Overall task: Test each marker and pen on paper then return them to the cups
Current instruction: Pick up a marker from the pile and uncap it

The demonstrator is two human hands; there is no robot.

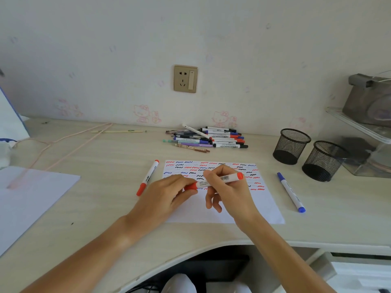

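Place: a home bedroom study corner.
Wall: at 12 o'clock, cartoon-cat wallpaper (146, 114) around a gold socket (185, 78).
Desk: pale wood desk (105, 157); mesh pen cups (291, 146) at 2 o'clock.

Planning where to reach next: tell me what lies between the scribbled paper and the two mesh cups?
A blue marker lies on the desk between the paper and the mesh cups, in the head view.
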